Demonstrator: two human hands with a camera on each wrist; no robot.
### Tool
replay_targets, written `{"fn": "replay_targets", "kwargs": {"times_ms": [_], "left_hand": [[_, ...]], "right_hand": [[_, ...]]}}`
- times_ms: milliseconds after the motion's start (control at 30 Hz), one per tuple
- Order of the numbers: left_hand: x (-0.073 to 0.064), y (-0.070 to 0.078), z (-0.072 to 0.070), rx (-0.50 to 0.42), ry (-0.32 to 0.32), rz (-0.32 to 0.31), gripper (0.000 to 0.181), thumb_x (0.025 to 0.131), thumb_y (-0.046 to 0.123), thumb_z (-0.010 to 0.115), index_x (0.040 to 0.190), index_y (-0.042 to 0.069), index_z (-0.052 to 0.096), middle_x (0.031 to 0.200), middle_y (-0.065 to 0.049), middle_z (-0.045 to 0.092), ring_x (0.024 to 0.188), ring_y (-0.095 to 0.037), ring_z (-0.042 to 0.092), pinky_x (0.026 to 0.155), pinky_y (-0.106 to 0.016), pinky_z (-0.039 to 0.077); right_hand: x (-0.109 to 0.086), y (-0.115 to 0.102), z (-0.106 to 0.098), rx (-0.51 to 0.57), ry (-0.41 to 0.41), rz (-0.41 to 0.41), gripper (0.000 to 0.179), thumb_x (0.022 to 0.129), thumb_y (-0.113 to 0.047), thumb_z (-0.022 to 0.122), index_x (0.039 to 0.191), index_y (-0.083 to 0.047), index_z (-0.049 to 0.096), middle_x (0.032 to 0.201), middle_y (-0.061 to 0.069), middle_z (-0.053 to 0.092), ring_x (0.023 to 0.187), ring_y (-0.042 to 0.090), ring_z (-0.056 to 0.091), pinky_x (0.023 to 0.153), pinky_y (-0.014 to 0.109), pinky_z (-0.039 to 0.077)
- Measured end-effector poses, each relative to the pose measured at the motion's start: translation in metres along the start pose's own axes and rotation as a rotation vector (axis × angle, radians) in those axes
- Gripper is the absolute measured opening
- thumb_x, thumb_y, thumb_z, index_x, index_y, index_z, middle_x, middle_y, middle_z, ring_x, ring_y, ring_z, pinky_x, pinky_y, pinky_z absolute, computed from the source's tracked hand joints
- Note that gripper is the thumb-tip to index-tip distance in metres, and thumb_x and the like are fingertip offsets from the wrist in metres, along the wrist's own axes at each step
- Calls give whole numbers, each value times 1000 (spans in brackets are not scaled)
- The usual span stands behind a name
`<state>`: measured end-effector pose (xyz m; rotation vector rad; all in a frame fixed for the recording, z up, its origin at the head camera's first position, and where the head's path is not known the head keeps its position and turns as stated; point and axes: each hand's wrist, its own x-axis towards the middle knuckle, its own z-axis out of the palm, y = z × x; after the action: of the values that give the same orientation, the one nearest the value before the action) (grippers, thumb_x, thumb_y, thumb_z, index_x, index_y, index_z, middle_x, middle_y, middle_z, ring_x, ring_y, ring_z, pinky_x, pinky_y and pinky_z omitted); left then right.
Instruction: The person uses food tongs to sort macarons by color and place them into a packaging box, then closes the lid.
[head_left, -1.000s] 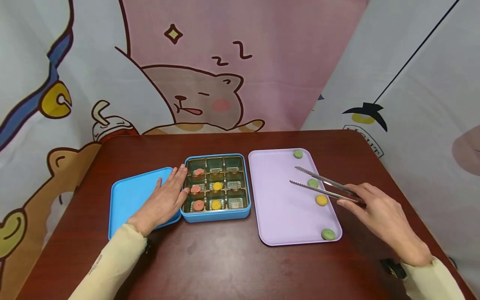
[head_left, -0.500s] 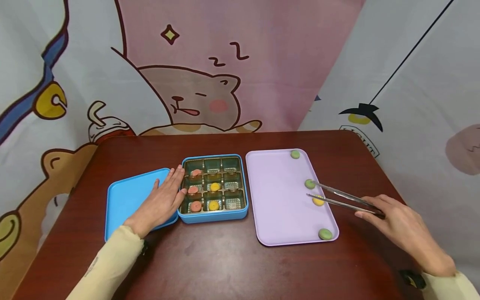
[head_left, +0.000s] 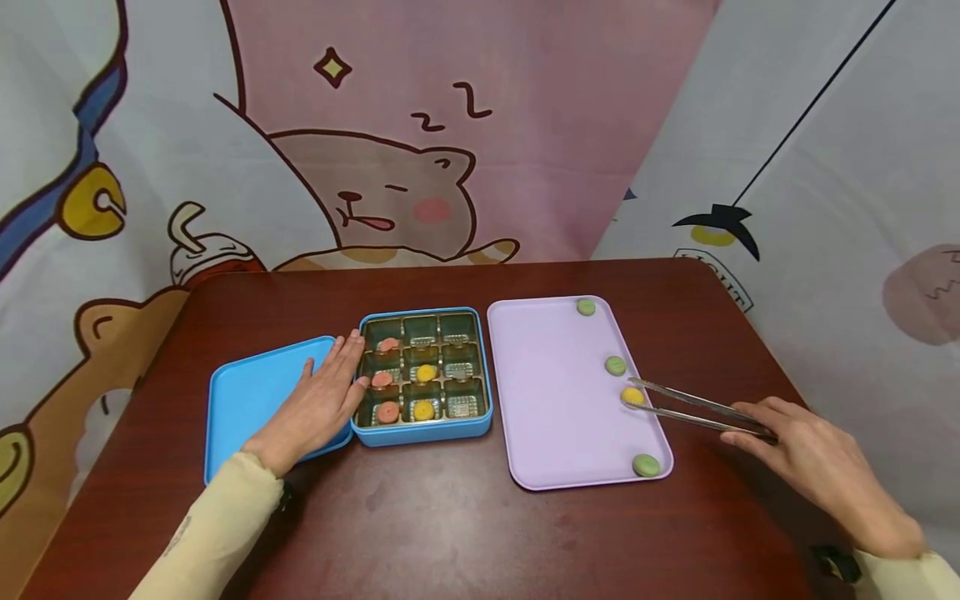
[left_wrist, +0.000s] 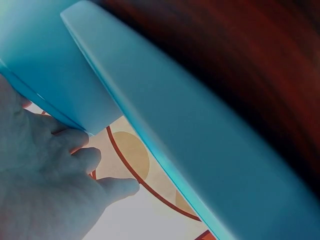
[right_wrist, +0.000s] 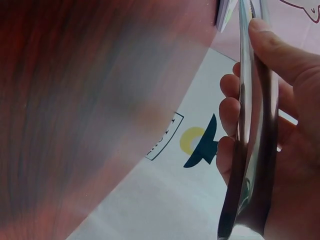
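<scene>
My right hand [head_left: 813,462] grips metal tongs [head_left: 701,410]; in the right wrist view thumb and fingers wrap their arms. In the head view the tong tips lie on either side of a yellow macaron [head_left: 632,395] on the lilac tray [head_left: 555,417]; whether they touch it cannot be told. Straight fingers of my left hand [head_left: 311,408] rest against the left wall of a blue box [head_left: 423,431]. Its gold divided insert holds pink macarons [head_left: 387,412] down the left column and two yellow macarons [head_left: 423,409] in the middle column.
Green macarons lie along the tray's right side: one at the back [head_left: 586,307], one beyond the yellow macaron [head_left: 616,365], and one at the front corner [head_left: 646,465]. A blue lid [head_left: 255,400] lies partly under my left hand. A printed cloth [head_left: 525,125] hangs behind the table.
The tongs have shifted from over the upper green macaron toward the yellow macaron, and their tips have drawn closer together. My left hand stays against the box. The head view has shifted slightly.
</scene>
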<state>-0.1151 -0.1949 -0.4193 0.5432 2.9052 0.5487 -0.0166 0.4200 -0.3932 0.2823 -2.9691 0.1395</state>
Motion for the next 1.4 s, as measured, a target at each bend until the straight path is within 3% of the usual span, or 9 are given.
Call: {"fn": "replay_targets", "kwargs": {"times_ms": [233,533,733,967,1233,1400], "left_hand": [[-2,-2,0,-1,-3,-8,68,114,38,37,167,6,7,174,-12,4,159,-36,4,119,-72,8],[-4,-3,2,-1,2,-6,68,114,38,36,167,5,8,173,-12,4,159,-35,4,119,-72,8],[-3,-1,3,-3,6,1,68,114,37,37,167,5,9,173,-12,5,159,-36,5,119,-72,8],[0,0,2,2,6,13,67,114,37,37,167,6,10,174,-11,4,159,-35,6,118,-72,8],[1,0,0,2,6,9,67,114,37,36,167,6,9,174,-13,5,159,-36,6,119,-72,8],[1,0,1,5,5,6,67,114,37,37,167,6,9,174,-12,5,159,-35,6,119,-71,8]], "right_hand": [[2,-1,1,-36,-13,-7,52,75,-34,91,111,-1,76,86,2,62,66,16,50,48,33,41],[5,-2,0,-46,52,-69,47,71,-31,93,108,-5,78,86,-1,63,65,13,50,46,33,40],[13,-11,1,-32,64,-98,47,72,-31,92,109,-5,78,88,2,64,66,15,53,48,37,44],[19,-19,8,1,71,-150,47,71,-30,93,109,-7,78,87,1,64,69,16,56,50,33,45],[22,-20,8,7,0,-88,49,74,-33,92,111,-4,77,87,2,64,70,18,56,54,37,49],[22,-19,10,-7,35,-124,45,72,-32,93,107,-6,78,83,-2,60,67,13,49,51,30,41]]}}
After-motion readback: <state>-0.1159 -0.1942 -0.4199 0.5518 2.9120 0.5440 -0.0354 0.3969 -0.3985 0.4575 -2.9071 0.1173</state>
